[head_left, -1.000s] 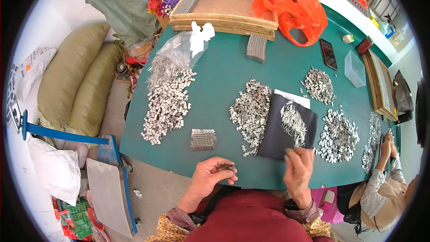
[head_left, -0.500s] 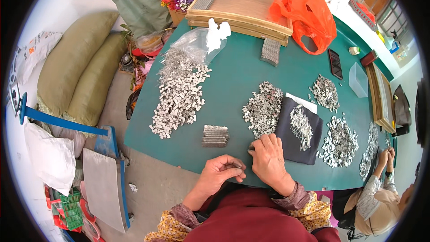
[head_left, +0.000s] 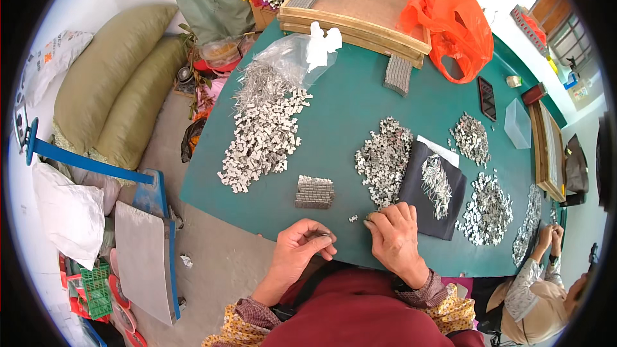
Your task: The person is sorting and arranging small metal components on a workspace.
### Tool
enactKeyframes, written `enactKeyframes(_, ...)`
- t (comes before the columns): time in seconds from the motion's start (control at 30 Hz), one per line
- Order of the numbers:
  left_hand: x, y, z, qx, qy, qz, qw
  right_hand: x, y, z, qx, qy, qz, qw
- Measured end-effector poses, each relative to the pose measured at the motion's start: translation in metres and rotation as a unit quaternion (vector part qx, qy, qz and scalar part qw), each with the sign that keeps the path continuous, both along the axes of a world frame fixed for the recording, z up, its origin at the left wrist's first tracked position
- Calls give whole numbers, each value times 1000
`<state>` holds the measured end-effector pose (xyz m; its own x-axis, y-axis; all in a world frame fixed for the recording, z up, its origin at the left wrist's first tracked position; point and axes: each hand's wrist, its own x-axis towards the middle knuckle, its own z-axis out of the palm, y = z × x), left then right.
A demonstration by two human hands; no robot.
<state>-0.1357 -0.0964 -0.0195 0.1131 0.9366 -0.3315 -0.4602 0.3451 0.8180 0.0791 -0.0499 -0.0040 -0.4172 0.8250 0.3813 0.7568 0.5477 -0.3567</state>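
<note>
My left hand [head_left: 301, 248] is above the table's near edge, thumb and fingers pinched on a small grey metal piece that barely shows. To its right, my right hand [head_left: 397, 236] is closed, fingertips low at the near end of a heap of small metal pieces [head_left: 384, 157]; whatever it pinches is hidden. A tiny loose metal piece [head_left: 353, 218] lies on the green table between the hands. Just beyond my left hand sits a neat block of joined metal pieces [head_left: 314, 192]. Thin metal pins [head_left: 437, 186] lie on a dark cloth [head_left: 414, 209] beside my right hand.
A large heap of metal pieces [head_left: 257, 144] spreads from a clear bag at left. More heaps [head_left: 486, 211] lie at right. Wooden trays [head_left: 360, 9], an orange plastic bag [head_left: 456, 38] and a phone [head_left: 487, 98] stand farther back. Another person's hands [head_left: 549, 238] work at far right.
My hands have moved a little farther apart, the left one leftward. A tiny loose piece now shows on the table between them. The whole view has shifted slightly.
</note>
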Motion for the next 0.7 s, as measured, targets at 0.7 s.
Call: enactKeyframes(0.7, 8, 2, -5, 19, 40, 27, 999, -36, 0, 3, -186, 201, 83, 958)
